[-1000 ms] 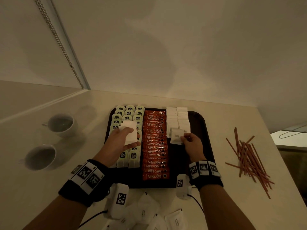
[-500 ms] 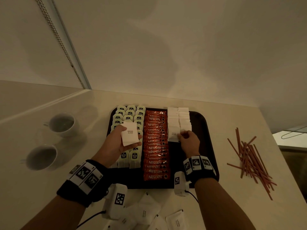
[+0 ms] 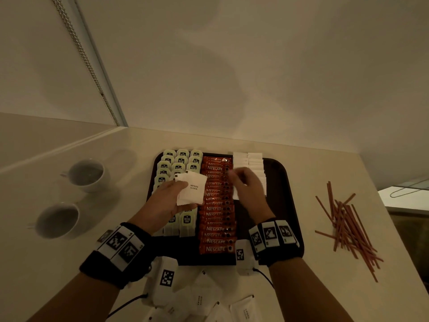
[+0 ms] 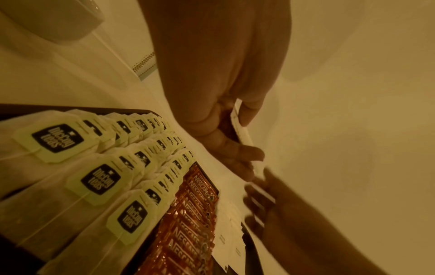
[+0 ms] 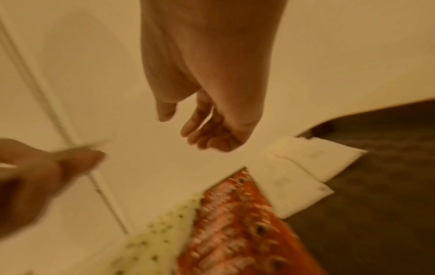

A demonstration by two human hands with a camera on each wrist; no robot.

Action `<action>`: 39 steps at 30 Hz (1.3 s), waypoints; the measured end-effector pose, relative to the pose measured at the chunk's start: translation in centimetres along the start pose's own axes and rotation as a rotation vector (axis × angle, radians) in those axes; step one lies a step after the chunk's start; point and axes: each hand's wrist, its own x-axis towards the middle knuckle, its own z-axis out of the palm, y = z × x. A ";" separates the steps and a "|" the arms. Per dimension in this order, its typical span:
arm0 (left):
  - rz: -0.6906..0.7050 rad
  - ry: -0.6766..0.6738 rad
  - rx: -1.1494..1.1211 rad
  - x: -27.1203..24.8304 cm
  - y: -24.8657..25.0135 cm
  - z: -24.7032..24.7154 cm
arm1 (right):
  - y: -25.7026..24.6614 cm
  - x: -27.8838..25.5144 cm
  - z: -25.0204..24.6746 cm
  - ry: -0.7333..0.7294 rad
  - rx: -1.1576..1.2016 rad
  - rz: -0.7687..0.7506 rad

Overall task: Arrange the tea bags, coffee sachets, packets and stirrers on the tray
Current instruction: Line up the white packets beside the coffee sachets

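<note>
Sugar packets (image 3: 190,190) pinched in left hand (image 3: 166,201) above tea bags (image 3: 178,161), right hand (image 3: 249,189) empty, fingers loosely curled just beside; packet-laying step, next probably passing one rightward onto white rows (image 3: 248,161) beyond right fingertips.

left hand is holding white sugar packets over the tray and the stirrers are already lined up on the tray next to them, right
Not quite. The left hand does hold white sugar packets over the tray, but the head view shows the stirrers lying in a loose pile on the counter, right of the tray, not on it.
</note>
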 end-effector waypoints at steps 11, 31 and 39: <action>0.256 0.127 0.241 0.0 -0.1 -0.6 | -3.4 -1.8 2.3 -0.358 0.121 -0.003; 0.207 0.105 0.122 0.4 -0.2 -0.5 | 5.8 -0.5 -5.2 0.313 0.148 0.309; 0.172 0.104 0.120 0.7 -0.5 -0.6 | 9.2 0.8 -6.3 0.322 -0.130 0.384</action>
